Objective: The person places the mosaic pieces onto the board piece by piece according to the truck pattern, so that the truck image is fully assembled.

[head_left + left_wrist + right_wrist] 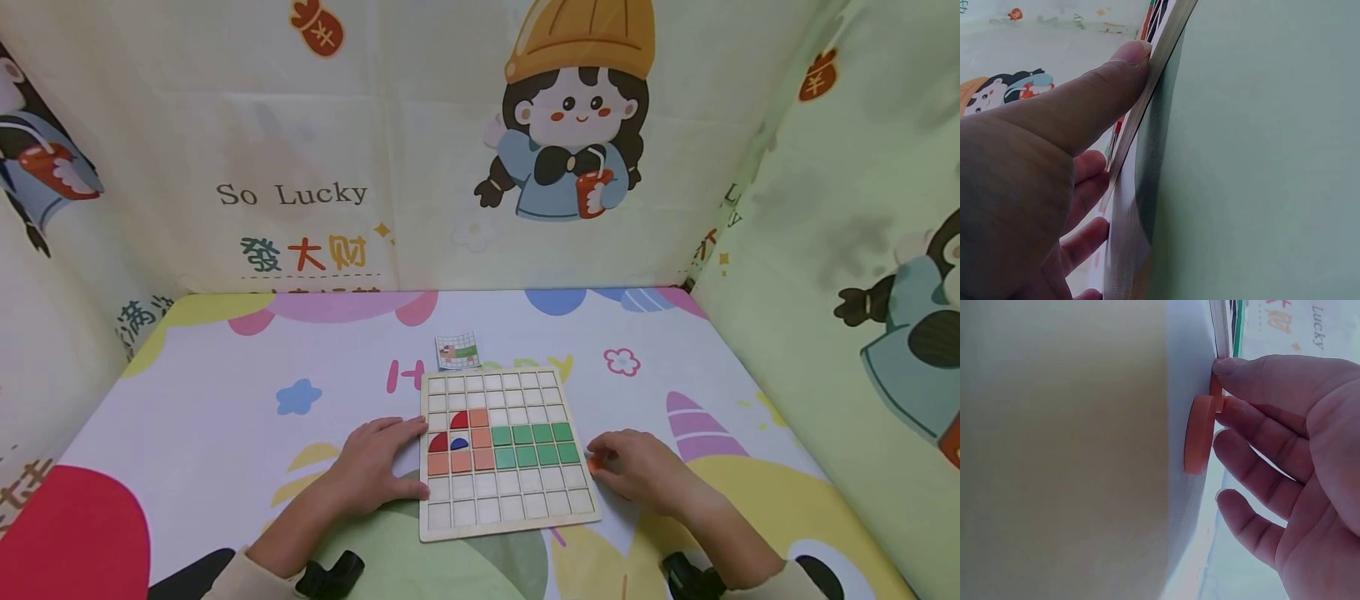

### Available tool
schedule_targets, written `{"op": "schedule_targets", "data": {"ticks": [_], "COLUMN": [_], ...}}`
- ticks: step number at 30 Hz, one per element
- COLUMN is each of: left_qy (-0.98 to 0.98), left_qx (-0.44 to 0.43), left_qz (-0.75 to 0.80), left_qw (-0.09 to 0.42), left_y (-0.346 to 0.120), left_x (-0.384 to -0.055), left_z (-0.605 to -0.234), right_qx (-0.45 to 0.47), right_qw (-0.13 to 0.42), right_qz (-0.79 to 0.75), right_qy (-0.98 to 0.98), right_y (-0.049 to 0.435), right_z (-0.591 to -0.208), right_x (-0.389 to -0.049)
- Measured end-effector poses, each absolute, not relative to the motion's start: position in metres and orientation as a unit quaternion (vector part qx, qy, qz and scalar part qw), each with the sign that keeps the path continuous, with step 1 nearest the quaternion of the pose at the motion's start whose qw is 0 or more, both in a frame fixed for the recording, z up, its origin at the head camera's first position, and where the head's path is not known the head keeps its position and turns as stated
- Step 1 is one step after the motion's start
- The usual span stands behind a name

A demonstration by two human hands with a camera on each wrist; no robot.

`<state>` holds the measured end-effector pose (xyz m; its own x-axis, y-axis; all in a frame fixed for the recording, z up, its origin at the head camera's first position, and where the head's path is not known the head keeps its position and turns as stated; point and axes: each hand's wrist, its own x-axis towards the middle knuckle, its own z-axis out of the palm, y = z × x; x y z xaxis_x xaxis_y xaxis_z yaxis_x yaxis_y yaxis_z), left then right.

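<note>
A wooden grid board (510, 508) lies on the table; its squares hold salmon-orange, green, red and blue pieces. My left hand (375, 467) rests at the board's left side, thumb and fingers spread along the edge. In the left wrist view the thumb (1116, 78) presses on the board's rim (1147, 97). By the right edge, my right hand (641, 467) pinches an orange tile (1217, 384) between thumb and fingers. A second orange piece with a rounded edge (1199, 434) is just beside the fingertips in the right wrist view.
A small printed pattern card (457, 351) sits behind the board. Colourful patterned cloth (225, 433) covers the table. Printed fabric walls (420, 150) rise at the back and both sides.
</note>
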<state>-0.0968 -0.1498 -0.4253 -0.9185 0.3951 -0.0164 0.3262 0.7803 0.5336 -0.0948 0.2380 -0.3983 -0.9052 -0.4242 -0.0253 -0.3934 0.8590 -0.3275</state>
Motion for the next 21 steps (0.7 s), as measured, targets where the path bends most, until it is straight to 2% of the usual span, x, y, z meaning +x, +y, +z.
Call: {"op": "schedule_targets", "data": {"ticks": [21], "left_qy": [0.942], "left_qx": [0.193], "left_qz": [0.268], "left_qw": [0.061], "left_y": [-0.1503], "left_x": [-0.0981], "left_z": [-0.4274], "right_qx": [-0.2], "right_qw": [0.037], "right_qz": [-0.146], "right_qy": [0.968], "right_y": [0.2355], "right_z": [-0.3944], "right_x": [-0.0961]}}
